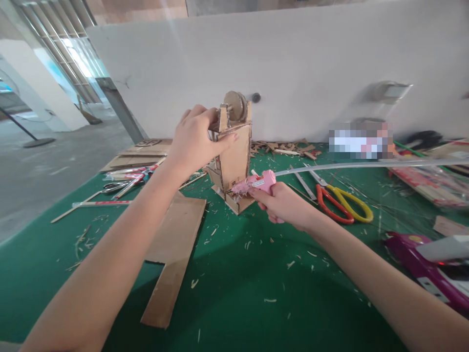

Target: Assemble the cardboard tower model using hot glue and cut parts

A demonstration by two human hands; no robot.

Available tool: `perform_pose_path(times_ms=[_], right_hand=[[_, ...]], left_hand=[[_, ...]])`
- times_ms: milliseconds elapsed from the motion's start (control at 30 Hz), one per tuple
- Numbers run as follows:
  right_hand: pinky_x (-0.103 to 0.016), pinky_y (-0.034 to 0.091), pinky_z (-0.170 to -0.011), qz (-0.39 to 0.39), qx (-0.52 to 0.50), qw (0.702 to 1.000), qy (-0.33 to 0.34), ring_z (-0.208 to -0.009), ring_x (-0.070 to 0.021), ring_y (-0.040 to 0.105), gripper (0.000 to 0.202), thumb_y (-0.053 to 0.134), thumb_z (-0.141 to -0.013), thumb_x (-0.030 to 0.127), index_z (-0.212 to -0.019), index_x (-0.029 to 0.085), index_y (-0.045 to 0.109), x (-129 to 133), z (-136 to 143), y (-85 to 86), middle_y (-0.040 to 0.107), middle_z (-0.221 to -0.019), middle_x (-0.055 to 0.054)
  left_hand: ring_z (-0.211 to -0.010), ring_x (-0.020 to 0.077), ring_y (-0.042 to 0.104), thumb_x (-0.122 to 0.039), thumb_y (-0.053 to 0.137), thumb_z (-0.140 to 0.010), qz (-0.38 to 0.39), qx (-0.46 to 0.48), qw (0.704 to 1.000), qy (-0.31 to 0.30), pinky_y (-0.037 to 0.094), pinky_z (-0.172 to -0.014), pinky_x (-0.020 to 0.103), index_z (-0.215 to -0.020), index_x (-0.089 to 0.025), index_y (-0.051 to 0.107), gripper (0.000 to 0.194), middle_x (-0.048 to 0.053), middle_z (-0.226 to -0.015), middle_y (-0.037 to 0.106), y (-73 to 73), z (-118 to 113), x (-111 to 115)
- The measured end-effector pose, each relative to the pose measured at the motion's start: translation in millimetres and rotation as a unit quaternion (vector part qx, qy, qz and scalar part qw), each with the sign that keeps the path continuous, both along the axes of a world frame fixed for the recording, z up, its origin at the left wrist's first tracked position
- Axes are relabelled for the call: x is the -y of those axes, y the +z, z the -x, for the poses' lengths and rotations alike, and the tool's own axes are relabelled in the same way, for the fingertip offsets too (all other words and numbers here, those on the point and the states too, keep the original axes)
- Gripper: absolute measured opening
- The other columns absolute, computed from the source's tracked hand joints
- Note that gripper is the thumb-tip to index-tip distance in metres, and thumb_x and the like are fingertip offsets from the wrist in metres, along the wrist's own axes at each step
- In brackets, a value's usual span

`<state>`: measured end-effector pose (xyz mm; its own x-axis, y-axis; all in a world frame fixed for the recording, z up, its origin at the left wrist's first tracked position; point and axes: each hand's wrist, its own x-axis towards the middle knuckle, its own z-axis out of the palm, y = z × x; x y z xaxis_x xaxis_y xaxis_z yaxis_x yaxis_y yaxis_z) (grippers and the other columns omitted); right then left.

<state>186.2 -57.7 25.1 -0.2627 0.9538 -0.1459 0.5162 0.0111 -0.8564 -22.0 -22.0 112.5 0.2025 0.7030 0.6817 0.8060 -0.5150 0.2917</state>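
A cardboard model stands upright on the green tabletop, with a round cardboard spool at its top and a small base below. My left hand grips its upper left side, thumb across the front panel and the other fingers partly hidden behind. In my right hand is a pink glue gun, its nozzle pointing left at the foot of the front panel, close to the base. Whether the nozzle touches the cardboard I cannot tell. A long translucent glue stick runs out of the gun's back to the right.
Scissors with red and yellow handles lie right of my right hand. A cut cardboard sheet is at front left, wrapped sticks behind it. Cardboard scraps line the white wall. A purple device sits at the right edge.
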Motion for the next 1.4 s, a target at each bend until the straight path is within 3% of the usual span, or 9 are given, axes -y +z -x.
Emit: perform_pose_path(times_ms=[367,667,1133,1400], right_hand=[[-0.024,0.032,-0.035,-0.019,0.024,1.000,0.000,-0.037,-0.0098,0.044,0.048,0.051,-0.084,0.060,-0.057,0.020,0.046,-0.9,-1.1,-3.4,0.048,-0.045,0.000],[-0.024,0.034,-0.037,-0.010,0.035,0.999,-0.017,-0.032,-0.0106,0.043,0.048,0.047,-0.086,0.059,-0.068,0.017,0.061,4.0,-0.6,0.9,0.045,-0.035,0.001],[-0.027,0.038,-0.042,-0.085,0.068,0.994,-0.006,-0.035,-0.0111,0.047,0.042,0.049,-0.087,0.052,-0.066,0.018,0.061,7.9,-3.3,2.9,0.050,-0.041,0.001],[-0.027,0.037,-0.043,-0.100,0.117,0.988,-0.007,-0.037,-0.0121,0.047,0.042,0.049,-0.087,0.052,-0.066,0.018,0.062,9.0,-6.9,8.0,0.047,-0.041,0.002]], left_hand=[[-0.113,0.0314,0.049,-0.037,0.066,-0.080,-0.002,-0.011,1.000,0.010,0.039,-0.098,0.050,-0.093,-0.024,0.060,0.020,0.005,-0.096,0.060,0.2,-0.2,1.5],[-0.108,0.0326,0.051,-0.039,0.064,-0.078,-0.020,-0.015,1.000,0.003,0.040,-0.093,0.050,-0.092,-0.026,0.062,0.019,0.006,-0.095,0.061,-1.0,1.0,-0.4],[-0.114,0.0352,0.045,-0.040,0.063,-0.081,-0.010,0.000,1.000,-0.023,0.033,-0.097,0.052,-0.092,-0.024,0.062,0.019,0.006,-0.091,0.059,-3.2,-0.3,-1.5],[-0.116,0.0353,0.045,-0.041,0.064,-0.080,-0.041,0.008,0.999,-0.005,0.036,-0.098,0.052,-0.093,-0.025,0.063,0.020,0.007,-0.093,0.061,-6.1,-5.9,1.9]])
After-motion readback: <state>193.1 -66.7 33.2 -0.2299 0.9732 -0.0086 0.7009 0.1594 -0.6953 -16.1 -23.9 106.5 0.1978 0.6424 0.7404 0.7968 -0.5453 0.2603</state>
